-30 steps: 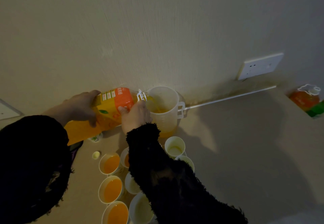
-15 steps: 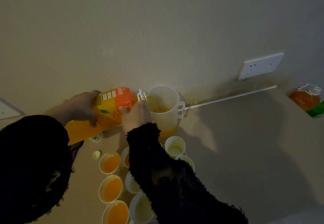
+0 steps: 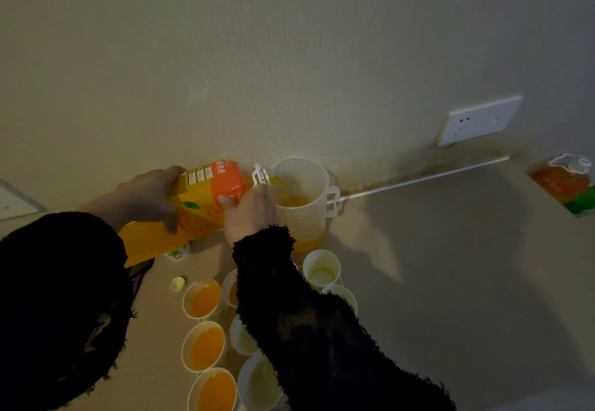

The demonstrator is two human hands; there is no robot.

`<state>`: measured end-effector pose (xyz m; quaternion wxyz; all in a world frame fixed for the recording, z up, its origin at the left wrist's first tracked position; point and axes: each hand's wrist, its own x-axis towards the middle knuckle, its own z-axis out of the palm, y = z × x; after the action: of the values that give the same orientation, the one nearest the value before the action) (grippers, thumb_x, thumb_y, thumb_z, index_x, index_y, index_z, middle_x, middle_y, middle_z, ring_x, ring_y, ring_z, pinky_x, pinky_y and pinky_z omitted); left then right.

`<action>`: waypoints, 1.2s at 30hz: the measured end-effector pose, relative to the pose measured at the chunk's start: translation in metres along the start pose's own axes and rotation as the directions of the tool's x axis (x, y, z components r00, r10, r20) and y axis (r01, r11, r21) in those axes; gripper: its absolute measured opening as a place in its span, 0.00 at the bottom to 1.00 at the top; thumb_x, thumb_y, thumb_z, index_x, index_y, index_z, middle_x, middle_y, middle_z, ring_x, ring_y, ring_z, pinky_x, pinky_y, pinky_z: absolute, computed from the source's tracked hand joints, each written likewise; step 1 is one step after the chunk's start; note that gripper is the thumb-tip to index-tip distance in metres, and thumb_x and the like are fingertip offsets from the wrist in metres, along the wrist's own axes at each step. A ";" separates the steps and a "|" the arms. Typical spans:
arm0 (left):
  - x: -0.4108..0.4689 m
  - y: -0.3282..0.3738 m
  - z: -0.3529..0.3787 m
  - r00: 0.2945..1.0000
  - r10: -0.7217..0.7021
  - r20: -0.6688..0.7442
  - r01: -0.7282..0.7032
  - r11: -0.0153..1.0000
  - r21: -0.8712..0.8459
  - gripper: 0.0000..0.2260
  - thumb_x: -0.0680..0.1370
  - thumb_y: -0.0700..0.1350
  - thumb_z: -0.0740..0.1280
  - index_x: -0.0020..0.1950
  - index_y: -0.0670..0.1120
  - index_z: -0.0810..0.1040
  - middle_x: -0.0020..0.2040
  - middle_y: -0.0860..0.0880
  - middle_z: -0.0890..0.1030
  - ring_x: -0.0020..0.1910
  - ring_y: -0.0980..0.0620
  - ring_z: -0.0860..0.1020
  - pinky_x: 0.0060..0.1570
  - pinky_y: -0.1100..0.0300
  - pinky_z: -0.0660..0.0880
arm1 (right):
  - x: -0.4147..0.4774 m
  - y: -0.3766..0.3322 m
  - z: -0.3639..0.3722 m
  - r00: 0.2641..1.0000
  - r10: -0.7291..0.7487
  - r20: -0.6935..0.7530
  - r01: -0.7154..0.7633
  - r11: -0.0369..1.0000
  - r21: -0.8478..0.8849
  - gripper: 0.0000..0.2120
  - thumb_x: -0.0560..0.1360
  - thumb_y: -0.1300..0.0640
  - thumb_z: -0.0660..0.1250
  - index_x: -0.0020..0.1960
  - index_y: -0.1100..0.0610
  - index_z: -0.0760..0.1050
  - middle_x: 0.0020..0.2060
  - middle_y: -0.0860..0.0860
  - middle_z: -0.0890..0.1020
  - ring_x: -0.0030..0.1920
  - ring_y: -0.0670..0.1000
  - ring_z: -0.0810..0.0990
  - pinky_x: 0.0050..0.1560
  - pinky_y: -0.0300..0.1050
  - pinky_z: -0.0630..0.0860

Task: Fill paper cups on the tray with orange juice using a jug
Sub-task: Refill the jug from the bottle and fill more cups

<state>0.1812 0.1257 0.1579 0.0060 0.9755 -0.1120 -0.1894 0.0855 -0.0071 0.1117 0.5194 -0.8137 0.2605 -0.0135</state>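
A large orange juice bottle [image 3: 206,195] lies tipped on its side with its neck over the translucent jug [image 3: 306,198], which stands against the wall with a little juice at its bottom. My left hand [image 3: 148,198] grips the bottle's body. Near the neck, my right hand [image 3: 249,211] holds the bottle from below. In front of the jug stand several paper cups: three on the left hold juice [image 3: 206,299], those on the right look unfilled [image 3: 321,269]. My right sleeve hides part of the cups. The tray under them is hidden.
A small yellow bottle cap [image 3: 177,283] lies left of the cups. A second juice bottle [image 3: 566,182] stands at the far right by the wall. A white wall socket [image 3: 479,119] sits above the counter's back edge. Bare counter [image 3: 450,265] spreads right of the cups.
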 end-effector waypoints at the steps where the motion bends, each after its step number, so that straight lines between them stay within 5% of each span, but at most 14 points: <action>1: 0.000 0.000 0.000 1.000 0.000 -0.002 0.000 1.000 0.005 0.55 0.46 0.49 0.75 0.73 0.50 0.60 0.62 0.43 0.72 0.59 0.39 0.72 0.58 0.44 0.73 | 0.000 0.000 0.000 1.000 0.002 0.000 -0.002 1.000 0.000 0.29 0.75 0.44 0.66 0.66 0.60 0.62 0.63 0.57 0.74 0.65 0.59 0.71 0.65 0.58 0.67; 8: 0.001 0.000 0.000 1.000 -0.013 -0.010 0.013 1.000 0.005 0.50 0.56 0.42 0.81 0.73 0.49 0.59 0.63 0.42 0.72 0.60 0.39 0.72 0.59 0.43 0.72 | 0.001 0.000 0.001 1.000 0.009 -0.009 -0.009 1.000 0.008 0.28 0.75 0.44 0.66 0.65 0.60 0.63 0.63 0.57 0.74 0.64 0.59 0.72 0.65 0.57 0.68; 18: 0.004 -0.002 0.000 1.000 0.001 0.000 -0.001 1.000 0.021 0.55 0.44 0.49 0.74 0.72 0.50 0.61 0.61 0.43 0.73 0.59 0.40 0.73 0.58 0.44 0.73 | 0.003 0.000 0.002 1.000 0.006 -0.004 -0.006 1.000 0.009 0.28 0.75 0.43 0.67 0.65 0.59 0.63 0.62 0.56 0.75 0.64 0.59 0.72 0.64 0.58 0.69; 36: 0.005 -0.001 -0.001 1.000 0.003 -0.003 -0.002 0.999 0.037 0.55 0.45 0.49 0.75 0.72 0.50 0.61 0.61 0.43 0.73 0.59 0.40 0.73 0.57 0.43 0.73 | 0.003 0.001 0.001 1.000 0.012 -0.010 -0.011 0.999 0.039 0.27 0.75 0.44 0.67 0.64 0.60 0.64 0.61 0.56 0.75 0.63 0.59 0.73 0.63 0.58 0.69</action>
<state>0.1864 0.1250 0.1570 -0.0115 0.9755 -0.1167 -0.1860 0.0884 -0.0081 0.1098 0.5339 -0.8019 0.2676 -0.0200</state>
